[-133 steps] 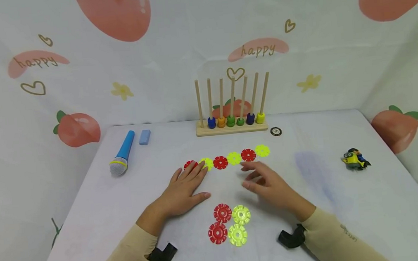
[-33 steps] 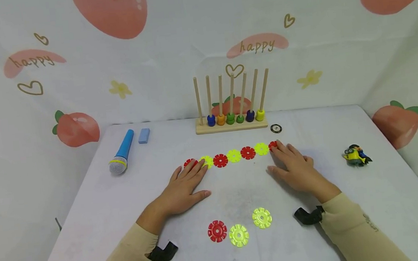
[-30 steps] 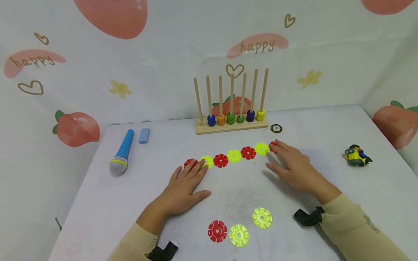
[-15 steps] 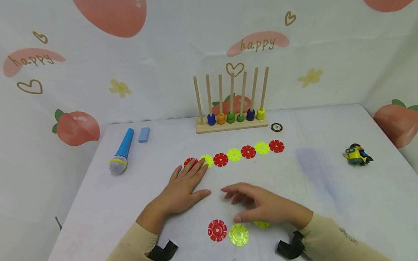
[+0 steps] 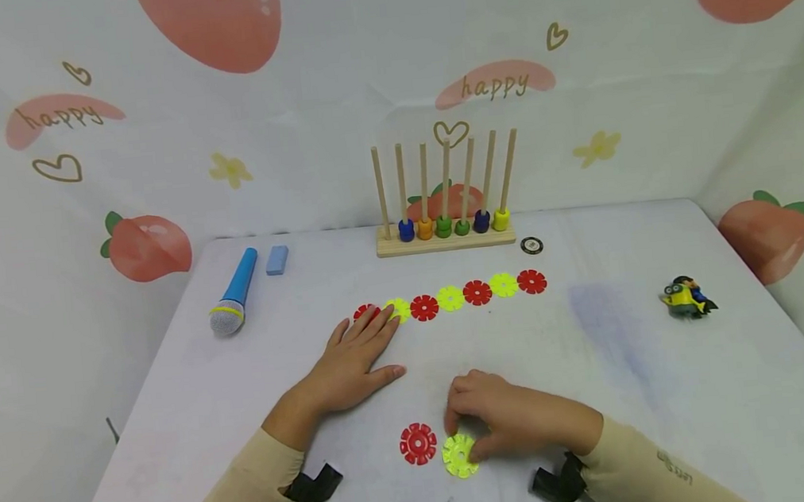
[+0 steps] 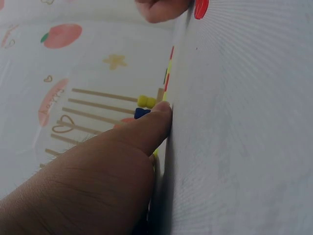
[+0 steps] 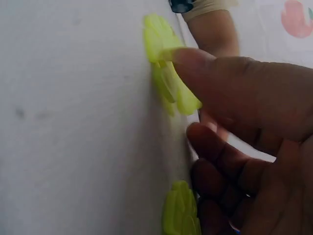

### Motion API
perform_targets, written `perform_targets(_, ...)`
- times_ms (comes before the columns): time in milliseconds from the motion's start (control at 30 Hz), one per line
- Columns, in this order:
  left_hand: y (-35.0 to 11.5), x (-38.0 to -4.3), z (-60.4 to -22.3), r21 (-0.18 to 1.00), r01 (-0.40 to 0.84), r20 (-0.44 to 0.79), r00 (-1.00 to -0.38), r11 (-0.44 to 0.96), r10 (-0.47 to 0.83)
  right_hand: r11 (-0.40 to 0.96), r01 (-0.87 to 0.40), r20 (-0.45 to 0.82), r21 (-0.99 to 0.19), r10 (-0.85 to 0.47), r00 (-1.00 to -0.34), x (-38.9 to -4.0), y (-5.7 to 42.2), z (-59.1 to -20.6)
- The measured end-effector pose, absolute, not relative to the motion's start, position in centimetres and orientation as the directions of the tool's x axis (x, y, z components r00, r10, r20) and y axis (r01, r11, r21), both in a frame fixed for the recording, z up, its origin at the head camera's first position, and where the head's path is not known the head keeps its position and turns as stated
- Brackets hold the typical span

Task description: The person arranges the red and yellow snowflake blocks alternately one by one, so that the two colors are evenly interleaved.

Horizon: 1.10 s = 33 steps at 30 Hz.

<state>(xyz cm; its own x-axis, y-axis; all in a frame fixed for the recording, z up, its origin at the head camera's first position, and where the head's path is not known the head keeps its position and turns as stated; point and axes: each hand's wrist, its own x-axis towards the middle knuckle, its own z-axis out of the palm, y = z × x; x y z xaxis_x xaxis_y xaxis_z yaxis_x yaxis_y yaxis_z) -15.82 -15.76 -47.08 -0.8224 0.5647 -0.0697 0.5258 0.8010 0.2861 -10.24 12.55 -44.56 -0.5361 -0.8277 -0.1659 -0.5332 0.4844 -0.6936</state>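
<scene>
A row of red and yellow notched plastic discs (image 5: pixel 477 293) crosses the white table. My left hand (image 5: pixel 348 367) lies flat, its fingertips over the red disc (image 5: pixel 367 313) and the yellow disc (image 5: pixel 397 309) at the row's left end. Nearer me, my right hand (image 5: pixel 505 413) pinches a yellow disc (image 5: pixel 459 456) between thumb and finger. That disc (image 7: pixel 164 63) looks tilted in the right wrist view. Beside it lies a loose red disc (image 5: pixel 417 444). Another yellow disc (image 7: pixel 181 210) sits under my right hand, hidden in the head view.
Behind the row stands a wooden peg rack (image 5: pixel 444 242) with coloured beads, next to a small black-and-white round chip (image 5: pixel 531 245). A toy microphone (image 5: pixel 235 293) and a blue block (image 5: pixel 277 259) lie far left. A small toy figure (image 5: pixel 689 298) lies right.
A red disc from the near group now ends the row on the right. One near yellow disc shifted right. My right hand came back and took hold of another yellow disc; my left hand stayed.
</scene>
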Motion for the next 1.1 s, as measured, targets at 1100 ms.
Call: perform_targets(1100, -15.9, -15.8, -46.9, 0.3, 0.541, -0.061, -0.811, 0.786, 0.581, 0.897, -0.124, 0.029, -0.424, -0.123, -0.992, -18.2, 25.8, -46.2)
